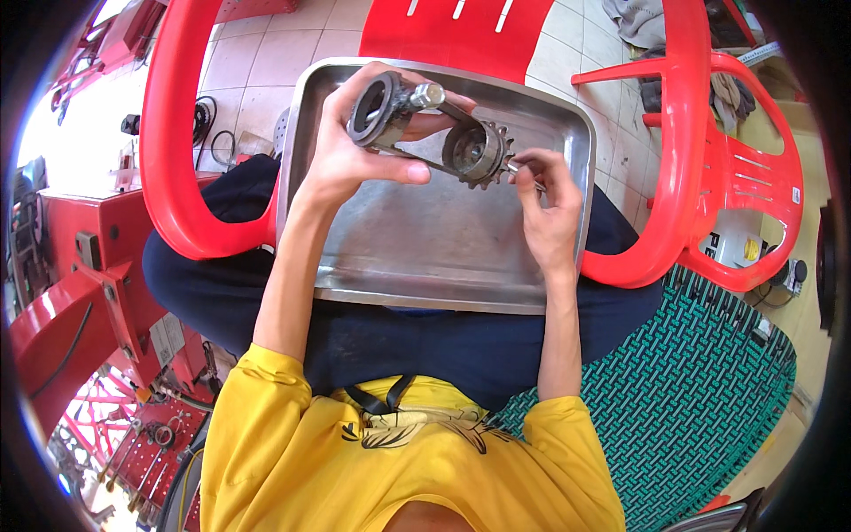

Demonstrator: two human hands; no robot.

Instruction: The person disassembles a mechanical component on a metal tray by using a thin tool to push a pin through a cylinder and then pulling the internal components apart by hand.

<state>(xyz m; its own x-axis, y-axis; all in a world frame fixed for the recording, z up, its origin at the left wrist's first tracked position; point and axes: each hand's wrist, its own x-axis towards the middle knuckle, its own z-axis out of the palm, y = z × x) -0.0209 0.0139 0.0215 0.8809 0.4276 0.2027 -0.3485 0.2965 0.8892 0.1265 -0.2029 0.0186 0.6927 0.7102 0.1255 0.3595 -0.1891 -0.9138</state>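
Note:
My left hand (pixel 340 167) is wrapped round a greasy metal assembly, its thumb stretched along the near side. At the assembly's left end is a dark round collar (pixel 372 111), with a hex-headed bolt (pixel 427 96) beside it. A toothed sprocket (pixel 479 152) with a hollow hub forms the right end. My right hand (pixel 553 206) pinches a thin metal rod (pixel 525 174) between thumb and fingers, its tip close to the sprocket's teeth. Whether the tip touches them I cannot tell. Both hands are above a steel tray (pixel 425 266), whose near edge lies over my lap.
A red plastic chair (pixel 452 40) stands ahead, its arms on both sides of the tray. Another red chair (pixel 753 173) is at the right, beside a green woven seat (pixel 656 390). Red machinery (pixel 115 230) stands close on the left. Black cable (pixel 206 120) lies on the tiled floor.

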